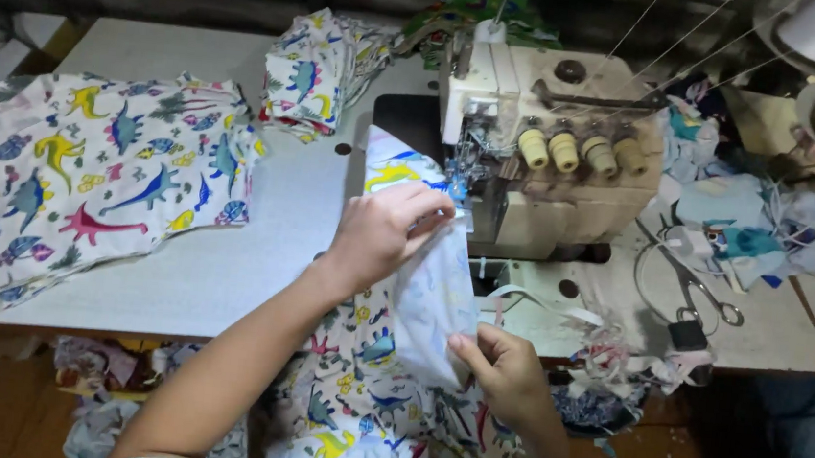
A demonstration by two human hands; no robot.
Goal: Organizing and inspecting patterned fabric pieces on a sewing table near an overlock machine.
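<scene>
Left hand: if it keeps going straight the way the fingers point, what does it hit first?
Probably the needle area of the sewing machine. The left hand lies flat on the dinosaur-print fabric, fingers pointing up and right toward the presser foot. Only fabric lies between; depth is unclear.

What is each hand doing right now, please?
Left hand: fingers pressed flat on the dinosaur-print fabric at the sewing machine.
Right hand: fingers pinching the fabric edge.
</scene>
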